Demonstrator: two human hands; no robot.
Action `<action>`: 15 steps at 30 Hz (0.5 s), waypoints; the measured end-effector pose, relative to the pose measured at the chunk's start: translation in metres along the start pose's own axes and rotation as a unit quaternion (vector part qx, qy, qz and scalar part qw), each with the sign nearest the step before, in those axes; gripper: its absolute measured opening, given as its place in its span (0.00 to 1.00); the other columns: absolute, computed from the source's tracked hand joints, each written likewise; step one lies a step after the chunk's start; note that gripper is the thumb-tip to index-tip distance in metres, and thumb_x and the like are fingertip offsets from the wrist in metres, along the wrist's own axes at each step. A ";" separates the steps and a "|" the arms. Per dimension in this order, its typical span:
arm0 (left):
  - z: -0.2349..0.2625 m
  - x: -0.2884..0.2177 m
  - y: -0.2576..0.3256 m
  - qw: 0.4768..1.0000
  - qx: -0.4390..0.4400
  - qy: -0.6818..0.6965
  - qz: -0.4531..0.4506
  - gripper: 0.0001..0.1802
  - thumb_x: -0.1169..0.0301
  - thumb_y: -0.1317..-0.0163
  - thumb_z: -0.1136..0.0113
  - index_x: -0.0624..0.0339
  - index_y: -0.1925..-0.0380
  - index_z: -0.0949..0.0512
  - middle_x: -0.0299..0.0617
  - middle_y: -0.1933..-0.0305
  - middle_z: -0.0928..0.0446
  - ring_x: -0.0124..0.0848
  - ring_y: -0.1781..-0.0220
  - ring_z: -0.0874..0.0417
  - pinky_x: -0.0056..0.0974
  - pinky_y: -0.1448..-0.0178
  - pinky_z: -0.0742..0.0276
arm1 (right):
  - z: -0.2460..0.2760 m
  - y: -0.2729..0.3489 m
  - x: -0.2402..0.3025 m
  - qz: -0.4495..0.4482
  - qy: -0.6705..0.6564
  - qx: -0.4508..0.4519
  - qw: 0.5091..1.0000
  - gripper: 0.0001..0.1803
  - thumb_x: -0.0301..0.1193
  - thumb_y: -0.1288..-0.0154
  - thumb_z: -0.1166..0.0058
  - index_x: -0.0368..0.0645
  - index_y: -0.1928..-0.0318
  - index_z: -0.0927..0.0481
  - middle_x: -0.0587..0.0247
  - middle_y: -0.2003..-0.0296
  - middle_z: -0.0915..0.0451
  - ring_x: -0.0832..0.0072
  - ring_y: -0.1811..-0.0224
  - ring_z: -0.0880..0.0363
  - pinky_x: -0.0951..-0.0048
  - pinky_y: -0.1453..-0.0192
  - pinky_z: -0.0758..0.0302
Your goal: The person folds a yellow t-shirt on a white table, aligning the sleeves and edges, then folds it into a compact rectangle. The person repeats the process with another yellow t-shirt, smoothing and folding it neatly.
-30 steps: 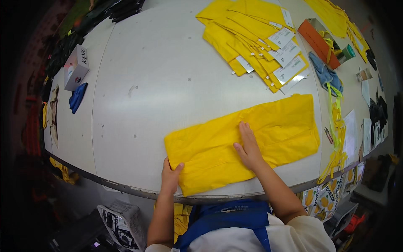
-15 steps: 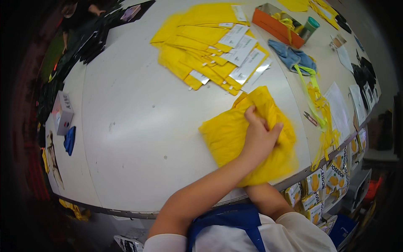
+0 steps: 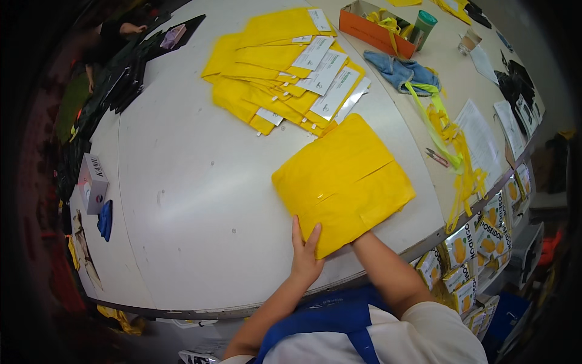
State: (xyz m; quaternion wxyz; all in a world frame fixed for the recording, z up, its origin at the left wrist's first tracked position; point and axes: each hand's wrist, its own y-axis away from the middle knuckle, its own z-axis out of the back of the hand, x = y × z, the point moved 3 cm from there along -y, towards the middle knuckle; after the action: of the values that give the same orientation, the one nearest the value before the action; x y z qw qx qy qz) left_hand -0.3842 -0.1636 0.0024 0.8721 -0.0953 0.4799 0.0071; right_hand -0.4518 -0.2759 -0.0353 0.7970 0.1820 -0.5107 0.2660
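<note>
A folded yellow cloth piece (image 3: pixel 348 176), like a thin garment or bag, lies tilted over the table in front of me, its broad face up with a few slits or creases. My left hand (image 3: pixel 307 259) holds its near left corner, two digits lying on top and the rest out of sight. From the near edge my right forearm (image 3: pixel 388 267) runs beneath the cloth, which covers the right hand and its fingers. Just beyond the cloth, a fanned pile of folded yellow pieces (image 3: pixel 251 67) carries white printed cards (image 3: pixel 336 91).
On the right are an orange box (image 3: pixel 370 30) with yellow strips, a green canister (image 3: pixel 424 27), blue denim cloth (image 3: pixel 403 73), thread snips (image 3: pixel 436 158) and a paper sheet (image 3: pixel 479 136). Packaged goods (image 3: pixel 461 246) sit below the table edge. A white box (image 3: pixel 92 185) stands left; another person (image 3: pixel 112 36) is far left.
My left hand has gone from the top of the cloth to its near left corner. The cloth now shows a flatter, smoother face. My right hand stays underneath.
</note>
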 end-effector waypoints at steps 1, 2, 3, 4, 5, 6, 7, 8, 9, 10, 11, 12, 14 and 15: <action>0.002 0.002 0.000 1.000 0.000 -0.016 0.007 0.43 0.84 0.50 0.38 0.41 0.34 0.40 0.65 0.28 0.62 0.64 0.28 0.52 0.53 0.29 0.45 | 0.010 0.007 0.003 -0.007 0.013 0.001 1.000 0.25 0.38 0.31 0.56 0.41 0.37 0.35 0.53 0.36 0.36 0.57 0.34 0.38 0.61 0.32 0.41; 0.003 0.000 0.000 0.999 0.000 -0.027 0.020 0.43 0.86 0.52 0.40 0.40 0.35 0.38 0.65 0.28 0.61 0.64 0.28 0.52 0.52 0.29 0.45 | 0.025 0.021 0.011 -0.016 0.030 0.007 0.999 0.25 0.37 0.31 0.56 0.41 0.37 0.34 0.53 0.36 0.36 0.57 0.34 0.37 0.61 0.32 0.40; 0.004 -0.003 0.000 0.999 0.000 -0.037 0.033 0.44 0.88 0.53 0.43 0.39 0.36 0.36 0.66 0.29 0.60 0.64 0.29 0.51 0.51 0.29 0.44 | 0.042 0.039 0.024 -0.026 0.068 0.054 0.996 0.24 0.37 0.31 0.56 0.41 0.38 0.34 0.54 0.36 0.35 0.57 0.35 0.37 0.61 0.32 0.40; 0.003 -0.005 -0.001 0.998 0.001 -0.045 0.045 0.44 0.91 0.54 0.45 0.39 0.37 0.34 0.67 0.29 0.59 0.64 0.29 0.50 0.50 0.29 0.44 | 0.059 0.058 0.039 -0.036 0.117 0.150 0.981 0.24 0.37 0.31 0.56 0.41 0.38 0.34 0.54 0.36 0.35 0.58 0.35 0.36 0.61 0.32 0.39; 0.002 -0.005 -0.001 0.997 0.012 -0.055 0.053 0.44 0.91 0.55 0.45 0.38 0.38 0.32 0.67 0.29 0.58 0.64 0.29 0.50 0.49 0.29 0.43 | 0.079 0.075 0.057 -0.030 0.153 0.289 0.944 0.23 0.35 0.33 0.54 0.41 0.39 0.32 0.54 0.39 0.32 0.60 0.36 0.34 0.62 0.35 0.36; 0.002 -0.004 0.001 0.995 0.020 -0.065 0.066 0.43 0.91 0.55 0.46 0.38 0.39 0.31 0.66 0.29 0.57 0.63 0.29 0.49 0.48 0.29 0.43 | 0.099 0.092 0.076 -0.014 0.177 0.425 0.888 0.22 0.33 0.34 0.52 0.41 0.41 0.30 0.55 0.41 0.29 0.62 0.38 0.33 0.64 0.37 0.33; 0.002 -0.003 0.003 0.993 0.034 -0.076 0.078 0.43 0.91 0.56 0.46 0.38 0.40 0.29 0.66 0.30 0.56 0.63 0.30 0.48 0.48 0.29 0.43 | 0.127 0.098 0.072 -0.120 0.029 0.431 0.894 0.23 0.34 0.34 0.52 0.40 0.40 0.31 0.55 0.43 0.28 0.64 0.40 0.31 0.66 0.39 0.32; 0.003 0.001 0.008 0.993 0.028 -0.081 0.080 0.43 0.91 0.56 0.47 0.38 0.40 0.29 0.66 0.30 0.56 0.62 0.30 0.48 0.47 0.29 0.43 | 0.156 0.105 0.059 -0.220 -0.123 0.427 0.869 0.23 0.34 0.33 0.51 0.40 0.40 0.31 0.56 0.45 0.27 0.66 0.42 0.28 0.69 0.40 0.31; 0.001 0.003 0.008 0.993 0.028 -0.082 0.076 0.42 0.91 0.56 0.47 0.38 0.40 0.28 0.66 0.30 0.55 0.61 0.30 0.47 0.47 0.29 0.43 | 0.181 0.100 0.027 -0.190 -0.096 0.237 0.948 0.24 0.35 0.34 0.50 0.39 0.39 0.32 0.55 0.45 0.27 0.66 0.42 0.28 0.70 0.40 0.31; 0.001 0.003 0.008 0.994 0.027 -0.083 0.072 0.42 0.91 0.56 0.47 0.38 0.41 0.27 0.65 0.30 0.54 0.61 0.30 0.47 0.47 0.29 0.43 | 0.208 0.099 -0.002 -0.154 -0.042 0.041 0.986 0.26 0.36 0.34 0.49 0.38 0.39 0.33 0.53 0.45 0.27 0.66 0.42 0.28 0.71 0.40 0.32; 0.001 0.003 0.009 0.993 0.035 -0.088 0.074 0.42 0.91 0.56 0.47 0.38 0.41 0.27 0.65 0.30 0.54 0.60 0.30 0.46 0.47 0.29 0.43 | 0.223 0.089 0.000 -0.166 0.138 -0.181 0.960 0.28 0.38 0.36 0.48 0.38 0.39 0.34 0.50 0.45 0.27 0.63 0.43 0.27 0.70 0.41 0.30; 0.002 0.002 0.007 0.992 0.043 -0.091 0.073 0.42 0.91 0.57 0.47 0.38 0.42 0.26 0.64 0.30 0.53 0.60 0.30 0.46 0.47 0.29 0.43 | 0.215 0.087 -0.023 -0.196 0.048 -0.187 0.961 0.29 0.38 0.35 0.48 0.36 0.39 0.36 0.49 0.45 0.27 0.62 0.44 0.27 0.69 0.41 0.31; 0.010 0.004 0.000 0.992 0.054 -0.105 0.051 0.42 0.91 0.55 0.47 0.38 0.40 0.29 0.62 0.30 0.53 0.57 0.30 0.45 0.47 0.30 0.42 | 0.196 0.076 -0.086 -0.245 -0.130 -0.195 0.941 0.31 0.40 0.34 0.49 0.34 0.38 0.39 0.45 0.46 0.26 0.59 0.45 0.26 0.68 0.40 0.32; 0.025 0.012 0.002 0.990 0.059 -0.120 0.040 0.43 0.91 0.54 0.47 0.39 0.38 0.32 0.60 0.29 0.52 0.55 0.29 0.45 0.47 0.30 0.42 | 0.185 0.077 -0.075 -0.263 -0.099 -0.161 0.946 0.32 0.41 0.34 0.49 0.33 0.38 0.40 0.44 0.46 0.27 0.58 0.44 0.26 0.67 0.39 0.32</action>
State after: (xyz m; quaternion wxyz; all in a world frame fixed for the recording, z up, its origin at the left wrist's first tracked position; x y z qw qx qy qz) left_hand -0.3574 -0.1579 0.0046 0.9266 -0.0224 0.3745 0.0251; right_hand -0.6566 -0.3369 -0.0257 0.8027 0.2044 -0.5573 -0.0581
